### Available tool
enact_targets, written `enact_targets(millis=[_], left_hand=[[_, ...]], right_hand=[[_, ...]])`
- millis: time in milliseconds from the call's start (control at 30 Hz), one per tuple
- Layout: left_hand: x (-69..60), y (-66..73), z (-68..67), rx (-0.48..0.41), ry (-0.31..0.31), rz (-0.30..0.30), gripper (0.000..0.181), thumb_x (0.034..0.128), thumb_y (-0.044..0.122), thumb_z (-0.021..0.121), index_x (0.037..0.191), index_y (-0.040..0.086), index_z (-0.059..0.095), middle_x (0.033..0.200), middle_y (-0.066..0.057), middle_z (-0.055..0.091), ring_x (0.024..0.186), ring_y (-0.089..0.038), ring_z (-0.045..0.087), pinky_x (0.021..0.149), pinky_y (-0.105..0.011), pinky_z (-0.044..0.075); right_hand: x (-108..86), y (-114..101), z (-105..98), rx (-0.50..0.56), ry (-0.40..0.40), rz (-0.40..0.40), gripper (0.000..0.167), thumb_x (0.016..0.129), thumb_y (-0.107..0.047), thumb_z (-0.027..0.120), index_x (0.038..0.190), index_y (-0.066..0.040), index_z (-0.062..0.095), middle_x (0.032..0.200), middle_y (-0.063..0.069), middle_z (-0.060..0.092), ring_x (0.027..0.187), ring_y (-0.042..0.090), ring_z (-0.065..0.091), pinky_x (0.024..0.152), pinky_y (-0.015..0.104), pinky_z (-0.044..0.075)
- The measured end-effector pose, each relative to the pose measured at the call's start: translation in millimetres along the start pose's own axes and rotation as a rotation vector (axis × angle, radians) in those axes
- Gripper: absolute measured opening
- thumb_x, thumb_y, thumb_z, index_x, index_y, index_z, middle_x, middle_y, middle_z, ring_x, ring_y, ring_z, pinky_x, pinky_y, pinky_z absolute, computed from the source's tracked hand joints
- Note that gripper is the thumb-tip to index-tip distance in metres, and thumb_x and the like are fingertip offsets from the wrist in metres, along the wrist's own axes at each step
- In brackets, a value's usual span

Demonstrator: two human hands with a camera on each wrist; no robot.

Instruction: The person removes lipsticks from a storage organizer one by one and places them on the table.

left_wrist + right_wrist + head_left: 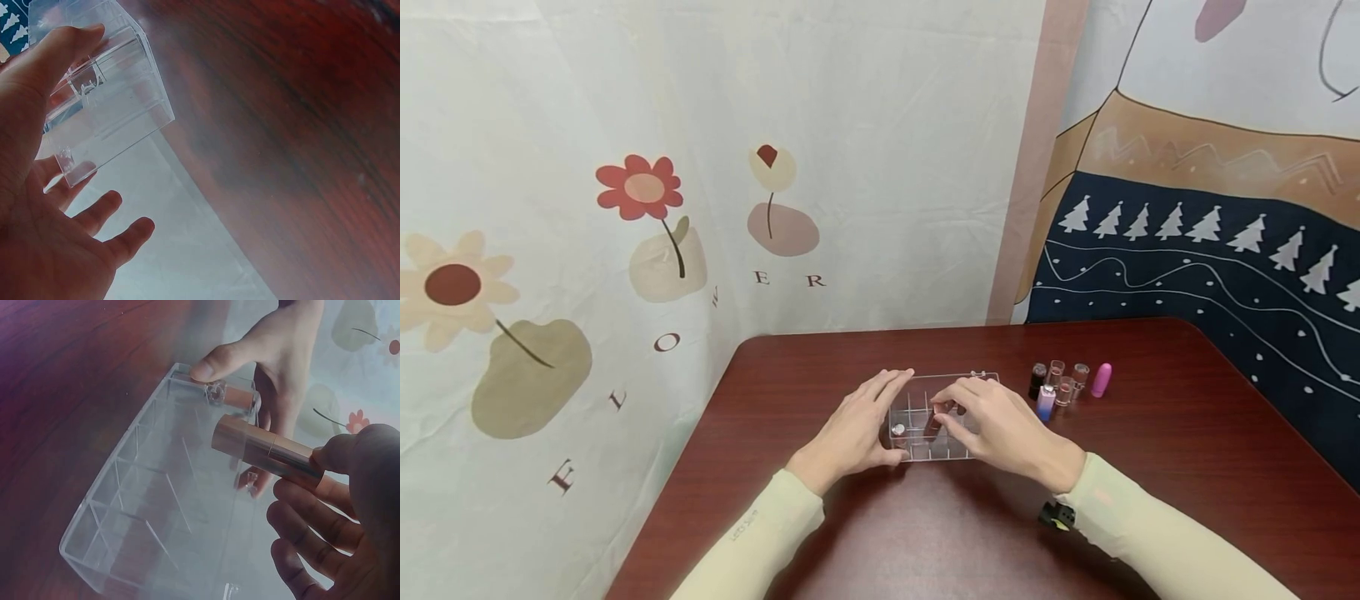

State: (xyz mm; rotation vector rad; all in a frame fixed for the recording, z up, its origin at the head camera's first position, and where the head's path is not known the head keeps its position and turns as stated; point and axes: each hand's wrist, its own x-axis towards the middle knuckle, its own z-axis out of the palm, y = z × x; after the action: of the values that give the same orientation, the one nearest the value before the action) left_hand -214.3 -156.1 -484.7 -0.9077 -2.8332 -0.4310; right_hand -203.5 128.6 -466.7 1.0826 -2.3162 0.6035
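Note:
A clear compartment box lies on the table. Its left end is held by my left hand, the thumb on the near wall and fingers round the far side. My right hand pinches a shiny copper-coloured lipstick tube by one end, between thumb and index finger. That tube is tilted over the box's compartments, its free end apart from the other lipstick. A lipstick with a clear, faceted silvery end sits in the left end compartment, near my left thumb. My right fingers partly hide the box's right side in the head view.
Right of the box stand several lipsticks: a dark one, clear-cased ones, a blue-purple one and a bright pink one. The reddish-brown table meets printed cloth behind and to the sides.

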Motion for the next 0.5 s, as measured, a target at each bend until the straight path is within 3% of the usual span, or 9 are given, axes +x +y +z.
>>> enact_targets(millis=[500], left_hand=[[1.0,0.3,1.0,0.011,0.012,0.007,0.133,0.0780,0.040,0.110,0.184,0.018,0.033,0.181,-0.015,0.050,0.172,-0.046,0.047,0.128,-0.070,0.054]], right_hand=[[-8.5,11.2,-23.1,-0.028,0.055,-0.017,0.025,0.098,-0.017,0.094,0.120,-0.013,0.083,0.108,-0.002,0.083,0.090,0.017,0.076,0.079,0.038,0.067]])
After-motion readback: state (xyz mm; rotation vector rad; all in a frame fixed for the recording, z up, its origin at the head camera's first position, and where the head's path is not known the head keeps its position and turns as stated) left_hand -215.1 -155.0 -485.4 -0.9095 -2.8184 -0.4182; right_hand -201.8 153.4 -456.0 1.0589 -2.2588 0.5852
